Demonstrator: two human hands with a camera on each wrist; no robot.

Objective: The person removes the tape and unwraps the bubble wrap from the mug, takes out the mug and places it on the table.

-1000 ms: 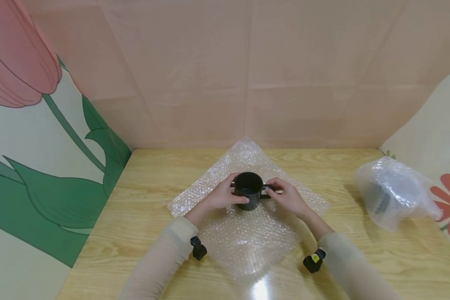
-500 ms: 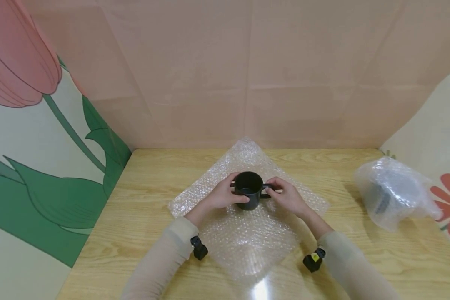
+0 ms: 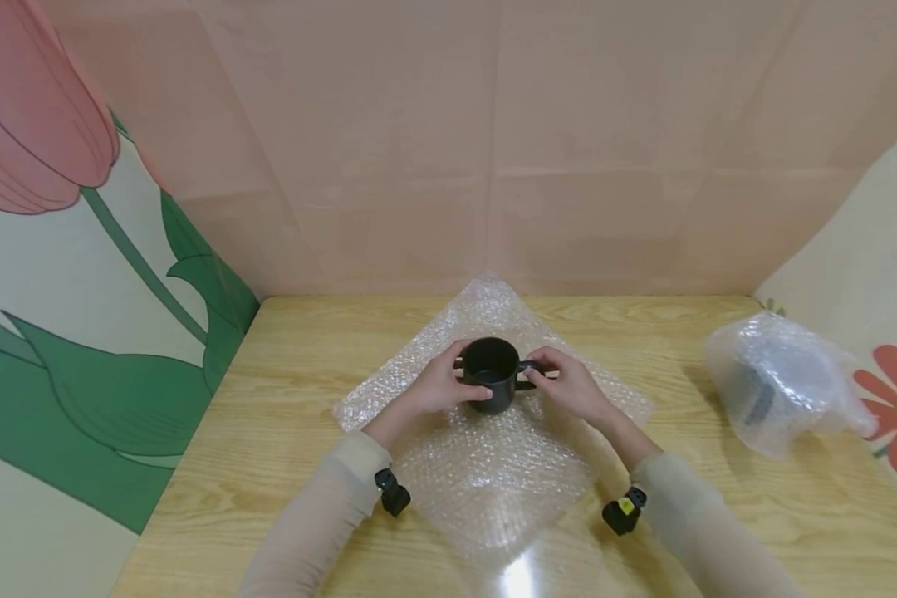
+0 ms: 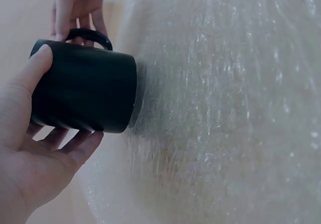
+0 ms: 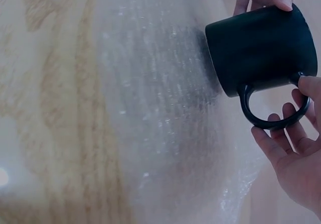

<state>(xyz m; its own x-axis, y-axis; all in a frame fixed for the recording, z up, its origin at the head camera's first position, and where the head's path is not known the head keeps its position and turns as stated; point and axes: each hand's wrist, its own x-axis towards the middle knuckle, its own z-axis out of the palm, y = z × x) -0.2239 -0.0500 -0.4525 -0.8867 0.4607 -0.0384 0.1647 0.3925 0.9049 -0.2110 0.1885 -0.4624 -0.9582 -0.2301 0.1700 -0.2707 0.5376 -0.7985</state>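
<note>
A black mug (image 3: 491,378) stands upright over the middle of a sheet of bubble wrap (image 3: 486,473), its mouth facing up. My left hand (image 3: 443,382) grips the mug's body from the left, thumb on the near side and fingers round the far side. On the other side, my right hand (image 3: 568,386) pinches the mug's handle (image 5: 273,121) between thumb and fingers. A dark shadow lies on the wrap by the mug's base in both wrist views; whether the base touches the wrap I cannot tell.
At the right of the wooden table (image 3: 269,399) sits a bundle wrapped in bubble wrap (image 3: 788,382), with something dark inside. A pink-brown backdrop (image 3: 389,166) closes off the table's back edge. Flower-printed panels stand at both sides.
Both hands and the mug have shifted very slightly up and left in the head view, which itself has moved a little. The grip looks the same.
</note>
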